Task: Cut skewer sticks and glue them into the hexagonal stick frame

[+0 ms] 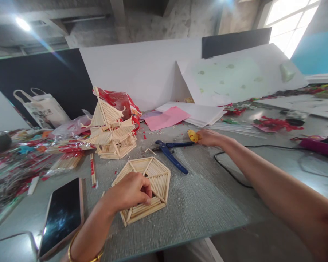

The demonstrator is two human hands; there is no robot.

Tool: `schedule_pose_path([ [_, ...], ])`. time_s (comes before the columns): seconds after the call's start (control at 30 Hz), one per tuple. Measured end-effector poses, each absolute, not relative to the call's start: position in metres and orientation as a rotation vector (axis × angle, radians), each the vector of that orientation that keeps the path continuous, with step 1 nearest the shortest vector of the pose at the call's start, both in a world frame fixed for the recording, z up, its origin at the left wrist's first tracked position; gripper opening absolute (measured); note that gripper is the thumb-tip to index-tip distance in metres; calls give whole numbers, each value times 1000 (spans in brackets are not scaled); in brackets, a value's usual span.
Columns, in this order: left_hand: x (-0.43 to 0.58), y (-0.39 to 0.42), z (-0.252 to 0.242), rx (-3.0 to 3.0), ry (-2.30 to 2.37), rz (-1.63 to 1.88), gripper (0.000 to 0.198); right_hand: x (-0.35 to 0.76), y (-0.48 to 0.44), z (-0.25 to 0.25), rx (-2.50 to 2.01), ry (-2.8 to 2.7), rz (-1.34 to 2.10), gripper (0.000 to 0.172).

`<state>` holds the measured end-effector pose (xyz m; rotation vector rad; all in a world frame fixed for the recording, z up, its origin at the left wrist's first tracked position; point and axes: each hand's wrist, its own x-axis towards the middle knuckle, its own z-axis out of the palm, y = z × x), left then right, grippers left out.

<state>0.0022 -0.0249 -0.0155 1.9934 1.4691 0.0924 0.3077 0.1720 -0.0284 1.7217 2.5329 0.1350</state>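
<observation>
An octagonal frame of thin wooden sticks (160,178) lies flat on the table, some of its wedge-shaped sections filled with rows of sticks. My left hand (131,191) is over its near left part, fingers curled and pinched just above the sticks. Whatever is between those fingertips is hidden. Stretched out to the far right, my right hand (209,137) is closed round a yellow object (193,135) with a rounded end; its kind is unclear. Blue-handled cutters (171,156) lie beside that hand, behind the frame.
A tiered stick pagoda (109,127) stands behind the frame. A phone (62,214) lies at left, near wrapped stick bundles (67,160). Pink paper (166,118) and white sheets are farther back. A black cord (226,171) runs under my right forearm; a purple tool (318,146) lies right.
</observation>
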Motion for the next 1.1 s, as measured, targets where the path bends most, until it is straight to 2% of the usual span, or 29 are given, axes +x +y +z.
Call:
schedule_pose_path([
  [0.63,0,-24,-17,2081,1429,89,12,306,168,-24,1700,2519,101,31],
  [1.1,-4,-26,-11,2029,1407,55,16,309,176,-29,1685,2531,129,24],
])
